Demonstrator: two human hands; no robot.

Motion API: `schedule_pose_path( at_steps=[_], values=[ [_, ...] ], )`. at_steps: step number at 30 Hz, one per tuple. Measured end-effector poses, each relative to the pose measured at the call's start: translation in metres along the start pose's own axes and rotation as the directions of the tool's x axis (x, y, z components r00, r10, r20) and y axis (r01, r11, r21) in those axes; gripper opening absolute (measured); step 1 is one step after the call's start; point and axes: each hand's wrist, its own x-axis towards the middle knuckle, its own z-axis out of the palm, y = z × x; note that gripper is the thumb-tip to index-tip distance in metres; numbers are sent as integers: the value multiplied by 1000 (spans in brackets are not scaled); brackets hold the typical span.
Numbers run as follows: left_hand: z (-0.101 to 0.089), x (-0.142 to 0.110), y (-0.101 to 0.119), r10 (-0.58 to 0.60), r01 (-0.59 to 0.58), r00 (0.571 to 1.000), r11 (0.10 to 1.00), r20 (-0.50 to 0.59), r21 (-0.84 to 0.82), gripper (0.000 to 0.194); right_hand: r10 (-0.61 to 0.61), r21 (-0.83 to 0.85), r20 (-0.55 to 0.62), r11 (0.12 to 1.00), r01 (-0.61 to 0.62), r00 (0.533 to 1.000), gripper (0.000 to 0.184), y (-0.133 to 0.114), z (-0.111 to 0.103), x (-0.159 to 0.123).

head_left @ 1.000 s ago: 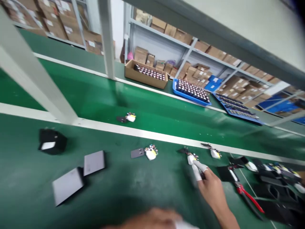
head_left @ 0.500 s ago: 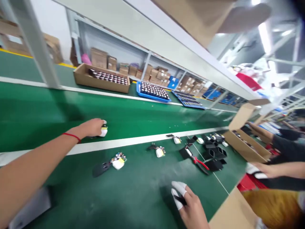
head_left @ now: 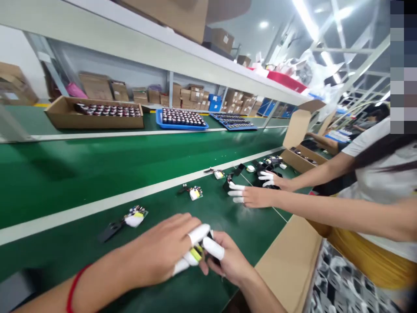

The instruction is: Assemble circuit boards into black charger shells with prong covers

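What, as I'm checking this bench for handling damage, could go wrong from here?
The left hand and right hand crowd one circuit board, so its parts might get bent. The co-worker's nearer hand is close to a loose board on the green bench and could knock it.

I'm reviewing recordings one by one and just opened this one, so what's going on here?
The person's left hand and right hand hold a small circuit assembly between them, partly hidden by the fingers. Three similar assemblies lie spaced out on the green bench. To the right, a co-worker's hands are among dark parts.
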Motion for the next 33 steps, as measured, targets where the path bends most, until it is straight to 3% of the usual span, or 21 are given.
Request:
schedule_pose_path(
  at_steps=[2, 4, 6, 7, 9, 11, 13, 15, 18, 20, 23, 25, 27, 30, 33],
  values=[
    [2, 3, 37, 31, -35, 996, 998, 79, 43, 18, 62, 85, 38, 994, -65, 997, 48, 17, -6, -17],
    [2, 0, 58, -29, 15, 989, 995, 143, 97, 19, 105, 200, -17, 975, -99, 994, 44, 35, -15, -34],
    [4, -9, 65, -160, 155, 966, 987, 204, 40, 24, 150, 346, -100, 932, -107, 984, 41, 48, -23, -46],
    [7, -15, 66, -245, 262, 943, 964, 223, -48, 38, 171, 409, -110, 906, -112, 979, 40, 51, -25, -49],
    [18, -27, 65, -444, 491, 870, 818, 216, -298, 65, 187, 482, -62, 866, -135, 980, 36, 53, -23, -50],
    [32, -36, 62, -603, 591, 775, 586, 188, -554, 58, 179, 476, 19, 863, -166, 984, 36, 51, -16, -48],
    [43, -40, 60, -666, 549, 722, 385, 188, -742, 37, 173, 458, 37, 872, -171, 984, 39, 47, -8, -43],
    [48, -41, 60, -665, 477, 718, 253, 207, -842, 29, 162, 437, 43, 884, -164, 986, 43, 44, -1, -40],
    [47, -43, 61, -693, 464, 689, 195, 214, -864, 27, 149, 383, 38, 911, -152, 988, 46, 42, 6, -38],
    [45, -44, 62, -730, 467, 651, 167, 210, -868, 25, 147, 328, 23, 933, -147, 989, 44, 41, 8, -39],
    [46, -44, 62, -770, 445, 588, 53, 247, -894, 22, 123, 226, -68, 969, -105, 990, 40, 41, 11, -40],
    [46, -42, 61, -783, 447, 549, -21, 293, -894, 22, 41, 59, -173, 998, -31, 984, 48, 41, 12, -41],
    [45, -37, 60, -804, 462, 496, -75, 328, -884, 22, -112, -169, -201, 983, 78, 973, 60, 42, 13, -42],
    [38, -30, 59, -811, 480, 440, -150, 385, -864, 25, -337, -482, -42, 832, 276, 941, 69, 42, 14, -43],
    [35, -32, 59, -789, 549, 444, -136, 425, -825, 33, -451, -747, 140, 536, 393, 882, 65, 45, 15, -43]
  ],
)
